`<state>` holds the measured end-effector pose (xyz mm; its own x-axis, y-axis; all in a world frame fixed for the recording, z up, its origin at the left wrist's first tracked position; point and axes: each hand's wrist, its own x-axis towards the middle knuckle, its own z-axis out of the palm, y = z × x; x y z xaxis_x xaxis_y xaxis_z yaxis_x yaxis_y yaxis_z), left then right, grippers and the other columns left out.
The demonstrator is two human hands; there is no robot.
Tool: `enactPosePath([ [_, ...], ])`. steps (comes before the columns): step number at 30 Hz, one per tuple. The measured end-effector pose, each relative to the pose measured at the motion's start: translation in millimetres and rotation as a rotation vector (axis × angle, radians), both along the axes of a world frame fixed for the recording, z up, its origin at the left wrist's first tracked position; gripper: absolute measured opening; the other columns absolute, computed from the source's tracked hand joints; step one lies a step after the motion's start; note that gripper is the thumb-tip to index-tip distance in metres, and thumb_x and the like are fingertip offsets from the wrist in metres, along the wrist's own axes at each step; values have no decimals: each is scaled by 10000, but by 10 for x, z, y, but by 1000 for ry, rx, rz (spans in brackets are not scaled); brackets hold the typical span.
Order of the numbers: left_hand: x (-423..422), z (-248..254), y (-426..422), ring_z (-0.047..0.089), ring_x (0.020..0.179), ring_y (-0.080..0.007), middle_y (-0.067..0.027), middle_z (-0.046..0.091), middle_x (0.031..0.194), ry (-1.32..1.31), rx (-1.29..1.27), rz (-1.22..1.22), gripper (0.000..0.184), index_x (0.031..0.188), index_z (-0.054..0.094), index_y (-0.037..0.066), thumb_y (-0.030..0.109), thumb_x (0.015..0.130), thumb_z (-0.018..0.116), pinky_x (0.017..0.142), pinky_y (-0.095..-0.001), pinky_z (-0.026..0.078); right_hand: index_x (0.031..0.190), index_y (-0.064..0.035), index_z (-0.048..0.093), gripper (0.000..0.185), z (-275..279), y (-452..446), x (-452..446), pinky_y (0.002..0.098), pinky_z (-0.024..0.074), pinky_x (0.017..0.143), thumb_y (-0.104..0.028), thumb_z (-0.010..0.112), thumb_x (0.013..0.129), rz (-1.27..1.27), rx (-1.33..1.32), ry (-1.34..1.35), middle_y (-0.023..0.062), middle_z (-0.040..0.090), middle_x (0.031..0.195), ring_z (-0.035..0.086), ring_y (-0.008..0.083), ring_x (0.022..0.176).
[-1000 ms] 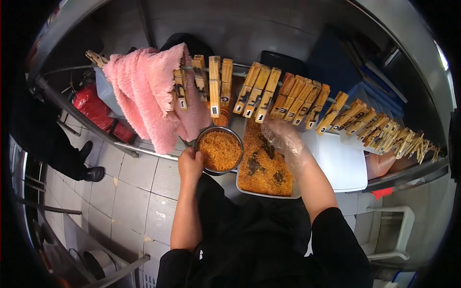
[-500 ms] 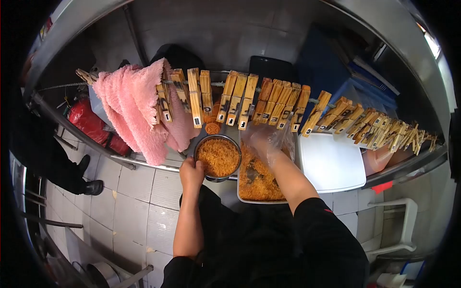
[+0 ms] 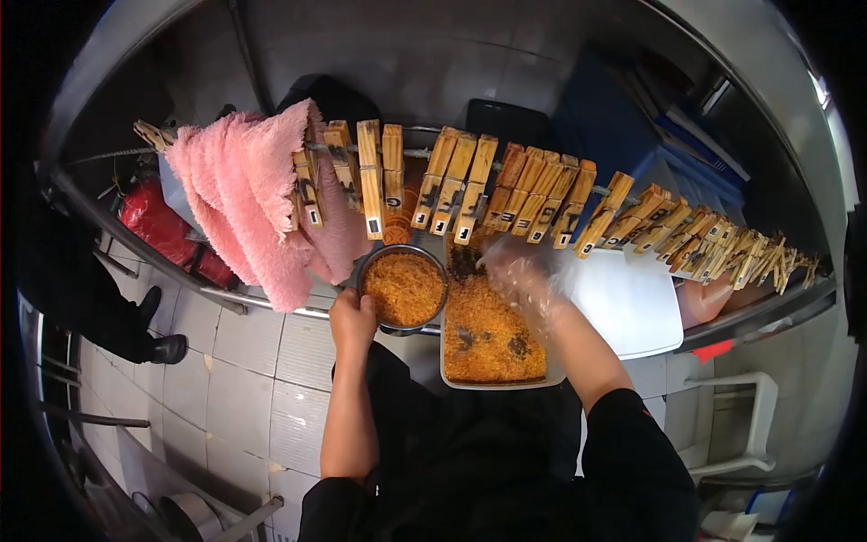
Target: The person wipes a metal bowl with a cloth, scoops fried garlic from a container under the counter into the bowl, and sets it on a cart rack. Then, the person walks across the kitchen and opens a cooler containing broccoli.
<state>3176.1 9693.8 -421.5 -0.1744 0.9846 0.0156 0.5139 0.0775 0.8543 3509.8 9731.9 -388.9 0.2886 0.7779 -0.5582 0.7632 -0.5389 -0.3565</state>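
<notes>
My left hand (image 3: 352, 318) is closed at the left side of a round metal bowl (image 3: 408, 331), thumb on top near the rim. Orange-brown crumbs (image 3: 405, 289) fill the bowl almost to its edge. Right beside it stands a rectangular tray (image 3: 498, 387) holding a layer of similar crumbs, with dark patches showing among them. My right hand (image 3: 522, 273), in a clear plastic glove, is over the tray's far right part. Its fingers are blurred and partly covered by the glove, so their grip is unclear.
Wooden clothespins (image 3: 461, 190) with letter labels hang on a line across the counter. A pink towel (image 3: 244, 199) drapes at the left. A white lid (image 3: 628, 303) lies right of the tray. Another person's shoe (image 3: 170, 349) shows at left; a white plastic chair (image 3: 759, 415) stands at right.
My right hand has shifted slightly right and toward me, uncovering more of the tray's crumbs. My left hand and the bowl appear a little farther left in view.
</notes>
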Motion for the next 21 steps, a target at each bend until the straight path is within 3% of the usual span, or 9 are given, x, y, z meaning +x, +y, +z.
enactPosePath([
  [1, 7, -14, 4, 645, 712, -411, -256, 633, 732, -12, 0, 14, 198, 794, 590, -59, 132, 827, 629, 648, -465, 479, 1037, -78, 691, 318, -107, -52, 114, 351, 521, 789, -318, 494, 969, -6, 0, -4, 121, 675, 1047, 650, 258, 951],
  [3, 16, -24, 22, 650, 707, -401, -252, 633, 724, -21, 4, 23, 195, 794, 592, -57, 132, 827, 625, 645, -464, 479, 1053, -60, 687, 334, -388, -172, 309, 379, 523, 809, -300, 466, 983, 445, 919, -510, 161, 677, 1048, 656, 290, 927],
  [7, 14, -23, 43, 657, 686, -381, -239, 634, 698, -18, -35, 28, 194, 801, 596, -57, 134, 826, 622, 639, -453, 486, 1030, -18, 673, 378, -577, 266, 15, 423, 506, 750, -347, 499, 960, 610, 354, -682, 198, 682, 944, 657, 318, 819],
  [10, 19, 147, -5, 658, 676, -375, -234, 637, 695, -31, -65, 25, 196, 803, 598, -58, 135, 825, 621, 635, -446, 489, 971, -28, 674, 340, -607, 178, -23, 405, 512, 754, -335, 532, 941, 496, 548, -321, 156, 680, 914, 649, 293, 796],
  [13, 22, 108, -5, 658, 681, -375, -234, 642, 707, -54, -61, 37, 196, 815, 605, -58, 137, 828, 619, 637, -441, 490, 911, -37, 676, 307, -650, -84, -97, 387, 517, 759, -324, 566, 922, 268, 732, 437, 115, 677, 884, 641, 268, 773],
  [16, 27, 29, 52, 660, 697, -380, -240, 646, 726, -46, -31, 38, 191, 838, 616, -55, 136, 831, 620, 645, -438, 492, 851, -47, 677, 281, -488, -410, -143, 369, 523, 764, -312, 600, 902, 140, 666, 1149, 74, 674, 854, 634, 244, 750],
  [18, 6, 19, 45, 660, 706, -384, -244, 649, 737, -53, -41, 41, 189, 850, 621, -52, 135, 832, 622, 649, -437, 493, 831, -50, 677, 275, -153, -637, -189, 363, 525, 766, -309, 611, 896, 163, 576, 1298, 60, 673, 845, 631, 236, 742],
  [20, 1, 67, 54, 665, 699, -367, -240, 655, 744, 28, -43, 22, 186, 866, 623, -54, 128, 829, 632, 650, -433, 496, 1060, -101, 687, 291, 511, -919, -424, 428, 500, 822, -294, 492, 962, 575, 905, -237, 113, 651, 953, 605, 315, 893],
  [21, -4, 55, 60, 665, 699, -367, -240, 655, 744, 27, -44, 21, 186, 866, 623, -54, 128, 829, 632, 650, -433, 496, 1059, -104, 682, 286, 490, -992, -473, 417, 501, 827, -296, 509, 937, 607, 851, -402, 114, 652, 978, 605, 305, 915],
])
